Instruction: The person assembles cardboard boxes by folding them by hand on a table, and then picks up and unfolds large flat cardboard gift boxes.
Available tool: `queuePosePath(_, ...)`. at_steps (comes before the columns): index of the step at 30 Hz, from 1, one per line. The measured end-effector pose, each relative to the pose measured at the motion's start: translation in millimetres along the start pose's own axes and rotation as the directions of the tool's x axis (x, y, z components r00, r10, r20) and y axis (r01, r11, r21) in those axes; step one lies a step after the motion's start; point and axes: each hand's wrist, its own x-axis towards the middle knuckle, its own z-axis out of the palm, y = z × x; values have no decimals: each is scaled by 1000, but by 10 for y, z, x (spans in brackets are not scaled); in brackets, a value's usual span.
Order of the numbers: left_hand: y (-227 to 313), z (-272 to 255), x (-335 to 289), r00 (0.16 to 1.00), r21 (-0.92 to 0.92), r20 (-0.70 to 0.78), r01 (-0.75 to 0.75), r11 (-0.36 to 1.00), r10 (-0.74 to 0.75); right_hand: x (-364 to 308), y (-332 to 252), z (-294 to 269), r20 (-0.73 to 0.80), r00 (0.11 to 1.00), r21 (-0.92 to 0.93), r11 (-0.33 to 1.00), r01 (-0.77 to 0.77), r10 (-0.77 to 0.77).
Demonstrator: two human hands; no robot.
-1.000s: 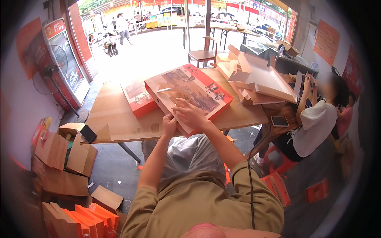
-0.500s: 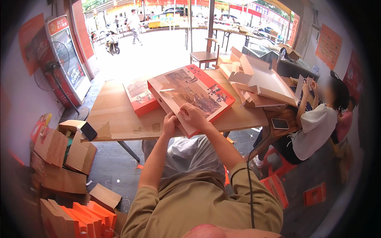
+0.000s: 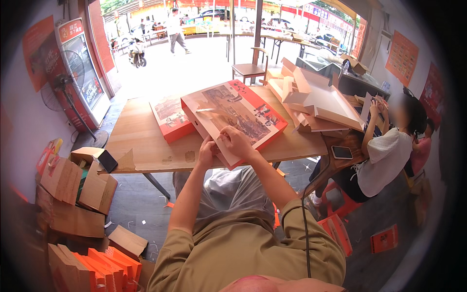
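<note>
A flat red-and-tan gift box (image 3: 228, 109) with a printed landscape scene lies tilted on the table, its near corner overhanging the front edge. My left hand (image 3: 208, 152) grips the box's near left side with curled fingers. Close beside it, my right hand (image 3: 237, 142) rests over the near end, fingers pinched together; what is between them is hidden. A pale curved strip (image 3: 206, 111) rises across the box top just beyond my fingers. Partly under this box, on its left, sits a second similar box (image 3: 169, 117).
The wooden table (image 3: 134, 141) carries a dark phone-like object (image 3: 107, 161) at its left corner. Open cardboard boxes (image 3: 321, 97) are piled at right. A seated co-worker (image 3: 389, 151) is beside a phone (image 3: 342, 152). Cartons (image 3: 97, 190) and orange bags (image 3: 109, 267) stand on the left floor.
My hands and the gift box stay almost in place. Outside, a walking person has moved a little to the right.
</note>
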Motion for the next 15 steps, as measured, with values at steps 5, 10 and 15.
queuePosePath(5,-76,-133,54,999,4,40,23,1000,-23,-37,-82,-68,33,996,-16,997,80,-80)
queuePosePath(10,-136,-266,113,998,34,51,36,999,-37,-54,-123,-127,88,981,-77,980,181,-174)
queuePosePath(15,-167,-196,116,999,-45,-5,-33,998,33,-45,-125,-128,90,984,-62,985,162,-157)
